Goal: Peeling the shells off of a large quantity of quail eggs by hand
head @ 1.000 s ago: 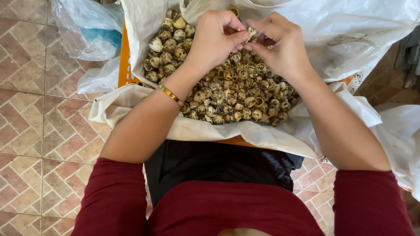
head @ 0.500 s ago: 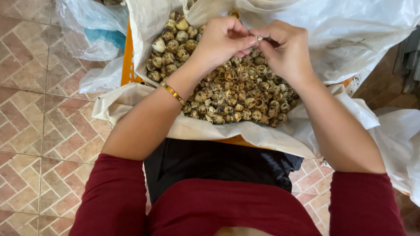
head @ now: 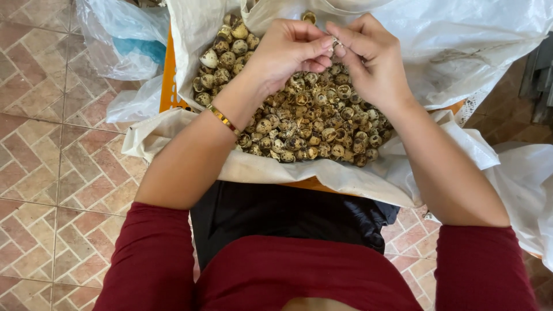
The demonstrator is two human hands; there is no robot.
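Both hands meet above a heap of speckled quail eggshells [head: 311, 124] lying in a white sack [head: 242, 167] that lines an orange crate [head: 169, 86]. My left hand [head: 288, 49] and my right hand [head: 368, 57] pinch one small speckled egg [head: 336, 44] between their fingertips, over the far part of the heap. A thin gold and red bangle [head: 223, 120] sits on my left wrist. Most of the small egg is hidden by the fingers.
A clear plastic bag with something blue inside [head: 124, 40] lies at the upper left on the patterned tile floor [head: 52, 173]. More white sacking [head: 472, 46] spreads to the right. My lap, in black and dark red cloth [head: 288, 230], is just below the crate.
Both hands have stayed together over the shells, with the fingers shifting slightly around the small egg. The view has drifted a little.
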